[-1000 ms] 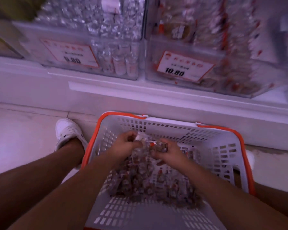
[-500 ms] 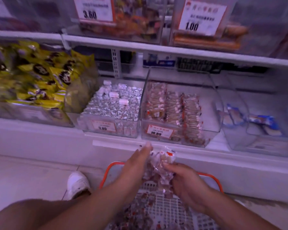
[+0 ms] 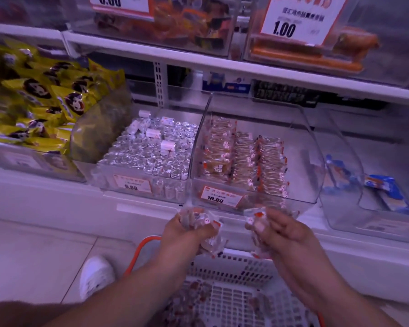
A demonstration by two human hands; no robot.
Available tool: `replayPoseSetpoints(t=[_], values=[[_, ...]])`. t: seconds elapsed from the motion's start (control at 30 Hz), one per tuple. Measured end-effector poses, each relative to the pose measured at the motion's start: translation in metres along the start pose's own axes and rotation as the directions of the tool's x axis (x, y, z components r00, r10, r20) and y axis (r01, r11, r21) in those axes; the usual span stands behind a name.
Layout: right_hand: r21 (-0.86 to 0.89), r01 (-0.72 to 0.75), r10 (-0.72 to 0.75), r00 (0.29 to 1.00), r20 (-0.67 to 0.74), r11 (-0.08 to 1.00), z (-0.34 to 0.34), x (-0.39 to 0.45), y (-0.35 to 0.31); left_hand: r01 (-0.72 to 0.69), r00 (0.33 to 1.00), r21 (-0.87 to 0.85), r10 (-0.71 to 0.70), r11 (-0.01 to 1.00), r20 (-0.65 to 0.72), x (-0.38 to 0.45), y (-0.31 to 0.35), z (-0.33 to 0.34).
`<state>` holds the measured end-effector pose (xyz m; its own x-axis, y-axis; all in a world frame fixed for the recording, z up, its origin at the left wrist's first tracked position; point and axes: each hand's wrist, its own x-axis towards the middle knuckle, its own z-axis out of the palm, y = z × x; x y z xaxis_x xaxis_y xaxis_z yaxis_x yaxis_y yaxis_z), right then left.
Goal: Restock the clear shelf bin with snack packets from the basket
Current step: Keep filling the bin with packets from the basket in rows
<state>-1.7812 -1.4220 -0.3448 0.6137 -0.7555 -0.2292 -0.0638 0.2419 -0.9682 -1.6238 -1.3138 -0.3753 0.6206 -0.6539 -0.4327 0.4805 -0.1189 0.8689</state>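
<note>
My left hand (image 3: pixel 185 234) grips a bunch of clear snack packets (image 3: pixel 204 224) with red marks. A second bunch of the same packets (image 3: pixel 255 217) is held in my right hand (image 3: pixel 285 234). Both hands hover above the white basket (image 3: pixel 236 263) with an orange rim, just below the front of the clear shelf bin (image 3: pixel 307 161). That bin carries a 10.80 label and has rows of the same packets (image 3: pixel 246 159) on its left side; its right side is bare. More packets (image 3: pixel 187 303) lie in the basket bottom.
A bin of silver-wrapped sweets (image 3: pixel 149 154) stands left of the target bin, yellow bags (image 3: pixel 40 102) further left. A clear bin with blue packets (image 3: pixel 383 190) is to the right. An upper shelf (image 3: pixel 222 64) overhangs. My white shoe (image 3: pixel 96 276) is on the floor beside the basket.
Both hands rose out of the basket with packets, then drew apart, splitting the bunch into one per hand. The view tilted up to the shelf.
</note>
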Motion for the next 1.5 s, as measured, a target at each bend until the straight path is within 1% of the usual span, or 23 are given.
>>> replayPoseSetpoints(t=[0.07,0.13,0.2,0.23,0.3,0.37,0.4,0.47,0.53,0.6,0.67,0.77,0.8,0.87,1.03,1.1,1.2,1.23,1.27,1.33,1.37,1.43,1.5], values=[[0.072,-0.056,0.057,0.998,-0.011,0.996,0.018,0.001,0.011,-0.019,0.996,-0.036,0.022,0.999,0.085,-0.010,-0.003,0.012],[0.017,-0.066,0.067,0.997,-0.032,0.998,0.034,-0.001,0.022,-0.051,0.985,-0.089,0.064,0.995,0.159,-0.018,-0.004,0.023],[-0.051,-0.043,0.041,0.998,-0.045,0.998,0.042,-0.001,0.026,-0.067,0.984,-0.127,0.087,0.990,0.157,-0.019,-0.005,0.028],[-0.042,-0.060,0.059,0.998,-0.025,0.997,0.044,-0.001,0.024,-0.079,0.983,-0.120,0.097,0.990,0.154,-0.019,-0.006,0.029],[0.109,-0.156,0.150,0.987,0.065,0.982,0.044,-0.001,0.020,-0.189,0.969,-0.011,0.188,0.982,0.163,-0.018,-0.007,0.028],[0.243,-0.231,0.194,0.967,0.166,0.942,0.042,-0.002,0.015,-0.385,0.917,0.198,0.349,0.901,0.195,-0.016,-0.007,0.025],[0.274,-0.250,0.196,0.958,0.211,0.929,0.041,-0.003,0.014,-0.457,0.886,0.278,0.408,0.845,0.220,-0.014,-0.008,0.023],[0.279,-0.276,0.189,0.934,0.303,0.920,0.040,-0.006,0.012,-0.502,0.865,0.385,0.444,0.774,0.236,-0.012,-0.011,0.020],[0.249,-0.255,0.167,0.931,0.325,0.934,0.042,-0.010,0.012,-0.489,0.872,0.428,0.437,0.760,0.219,-0.012,-0.013,0.017],[0.209,-0.215,0.162,0.956,0.244,0.954,0.042,-0.011,0.016,-0.468,0.883,0.424,0.425,0.775,0.198,-0.013,-0.014,0.016],[0.237,-0.224,0.190,0.969,0.160,0.945,0.042,-0.010,0.017,-0.433,0.901,0.384,0.405,0.816,0.156,-0.013,-0.010,0.016],[0.322,-0.205,0.183,0.978,0.097,0.924,0.038,-0.006,0.016,-0.230,0.971,0.169,0.238,0.958,-0.026,-0.009,-0.002,0.016],[0.325,-0.181,0.164,0.983,0.078,0.928,0.037,-0.005,0.014,-0.171,0.982,0.084,0.176,0.982,-0.065,-0.008,0.001,0.015],[0.311,-0.148,0.138,0.989,0.056,0.939,0.037,-0.003,0.015,-0.126,0.987,0.025,0.127,0.992,-0.096,-0.006,0.005,0.015],[0.219,-0.101,0.072,0.988,0.135,0.971,0.056,-0.007,0.021,-0.166,0.981,0.083,0.173,0.983,-0.088,-0.013,-0.002,0.025],[0.211,-0.102,0.070,0.986,0.153,0.972,0.063,-0.008,0.024,-0.149,0.983,0.058,0.154,0.987,-0.103,-0.015,-0.003,0.030],[0.181,-0.146,0.093,0.958,0.273,0.973,0.066,-0.011,0.022,-0.027,0.998,-0.086,0.022,0.996,-0.066,-0.018,0.002,0.034],[0.153,-0.148,0.100,0.953,0.284,0.977,0.065,-0.012,0.018,-0.024,0.998,-0.101,0.018,0.995,-0.053,-0.018,0.002,0.035],[0.125,-0.143,0.101,0.950,0.295,0.982,0.064,-0.012,0.014,-0.065,0.997,-0.058,0.062,0.996,-0.048,-0.019,0.003,0.035],[0.034,-0.097,0.081,0.941,0.329,0.995,0.060,-0.012,0.001,-0.158,0.987,0.080,0.160,0.984,-0.015,-0.020,0.007,0.032],[-0.036,-0.036,0.046,0.940,0.338,0.999,0.057,-0.011,-0.009,-0.182,0.983,0.124,0.178,0.975,0.042,-0.021,0.011,0.028],[-0.185,0.150,-0.078,0.934,0.348,0.971,0.053,-0.005,-0.036,-0.263,0.957,0.175,0.234,0.949,0.171,-0.023,0.026,0.021],[-0.296,0.320,-0.202,0.908,0.368,0.900,0.049,0.009,-0.067,-0.437,0.897,0.197,0.410,0.878,0.163,-0.022,0.046,0.012]])
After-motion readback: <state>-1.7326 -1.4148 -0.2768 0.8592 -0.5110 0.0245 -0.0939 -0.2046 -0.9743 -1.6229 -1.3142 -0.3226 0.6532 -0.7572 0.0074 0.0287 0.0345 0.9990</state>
